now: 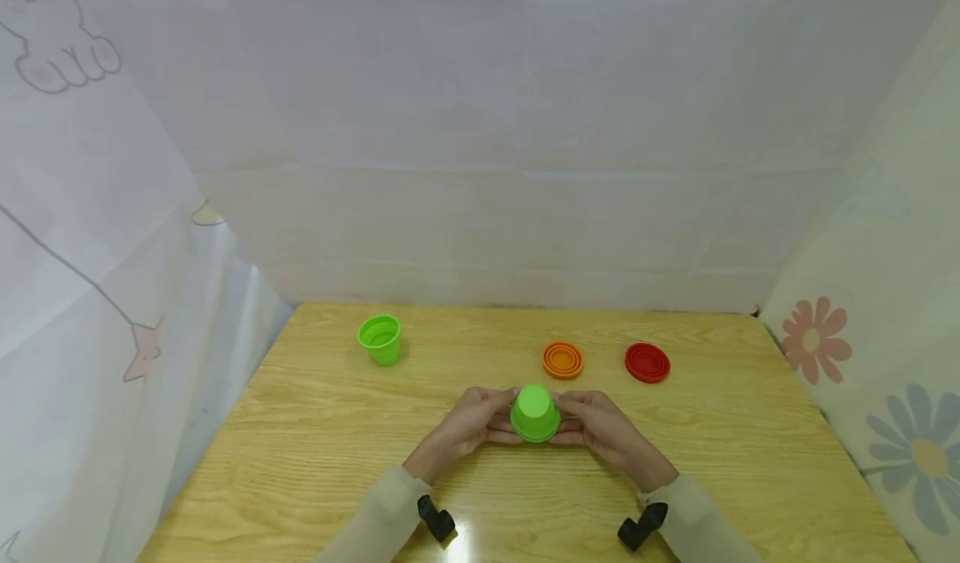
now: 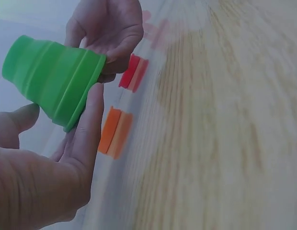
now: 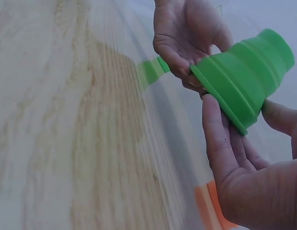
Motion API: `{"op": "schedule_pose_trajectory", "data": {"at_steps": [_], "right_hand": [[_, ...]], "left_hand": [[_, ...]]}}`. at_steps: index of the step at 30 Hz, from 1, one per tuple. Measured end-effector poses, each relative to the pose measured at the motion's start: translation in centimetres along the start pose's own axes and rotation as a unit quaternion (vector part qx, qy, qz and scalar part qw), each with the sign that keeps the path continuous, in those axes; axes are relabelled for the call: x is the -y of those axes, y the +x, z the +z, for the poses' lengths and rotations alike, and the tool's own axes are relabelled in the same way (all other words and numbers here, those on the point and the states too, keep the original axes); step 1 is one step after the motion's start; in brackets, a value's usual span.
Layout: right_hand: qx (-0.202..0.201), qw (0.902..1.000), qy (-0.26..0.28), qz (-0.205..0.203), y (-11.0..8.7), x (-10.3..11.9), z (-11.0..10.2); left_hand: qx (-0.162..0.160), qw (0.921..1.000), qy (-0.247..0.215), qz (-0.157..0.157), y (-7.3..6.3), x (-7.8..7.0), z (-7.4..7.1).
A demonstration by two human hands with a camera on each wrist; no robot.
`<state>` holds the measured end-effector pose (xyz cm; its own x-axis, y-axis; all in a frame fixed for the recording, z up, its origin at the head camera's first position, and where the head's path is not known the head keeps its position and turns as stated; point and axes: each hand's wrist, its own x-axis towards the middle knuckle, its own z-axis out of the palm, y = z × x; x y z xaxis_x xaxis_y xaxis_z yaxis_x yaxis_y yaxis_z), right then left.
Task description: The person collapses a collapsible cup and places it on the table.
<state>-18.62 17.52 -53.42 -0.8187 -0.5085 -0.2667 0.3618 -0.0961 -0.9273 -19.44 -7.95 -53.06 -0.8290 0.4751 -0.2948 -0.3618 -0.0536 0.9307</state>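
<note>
Between my two hands is a green collapsible cup (image 1: 535, 413), upside down and extended, its ridged wall showing in both wrist views. My left hand (image 1: 474, 419) holds it from the left, thumb at the side wall and fingers along the wide rim. From the other side my right hand (image 1: 597, 421) grips it the same way, fingertips at the rim. In the left wrist view the cup (image 2: 55, 79) is held above the wooden table (image 2: 225, 143), its narrow base tipped away from the tabletop.
A second green cup (image 1: 381, 340) stands extended and upright at the back left of the table. Beyond my hands lie a flattened orange cup (image 1: 562, 360) and, farther right, a flattened red cup (image 1: 647, 363). White cloth (image 1: 525, 171) hangs behind the table and along both sides.
</note>
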Motion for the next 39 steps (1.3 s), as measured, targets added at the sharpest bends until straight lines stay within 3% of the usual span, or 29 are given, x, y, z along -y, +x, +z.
{"op": "schedule_pose_trajectory", "data": {"at_steps": [5, 20, 31, 39], "right_hand": [[-0.015, 0.9997, -0.018, -0.006, -0.1, 0.0, -0.1], [-0.044, 0.9943, -0.086, -0.044, 0.2, 0.7, -0.8], [-0.044, 0.9915, -0.106, -0.061, 0.2, 1.2, -0.6], [-0.06, 0.9854, -0.142, -0.072, 0.1, 1.6, -0.3]], "left_hand": [[-0.003, 0.9999, 0.015, 0.002, 0.1, -0.2, 0.2], [-0.023, 0.9923, 0.104, 0.063, 0.3, -1.0, -0.1], [0.016, 0.9962, 0.065, 0.056, 0.2, -1.0, -0.2], [-0.003, 0.9948, 0.085, 0.056, 0.4, -1.2, -0.4]]}}
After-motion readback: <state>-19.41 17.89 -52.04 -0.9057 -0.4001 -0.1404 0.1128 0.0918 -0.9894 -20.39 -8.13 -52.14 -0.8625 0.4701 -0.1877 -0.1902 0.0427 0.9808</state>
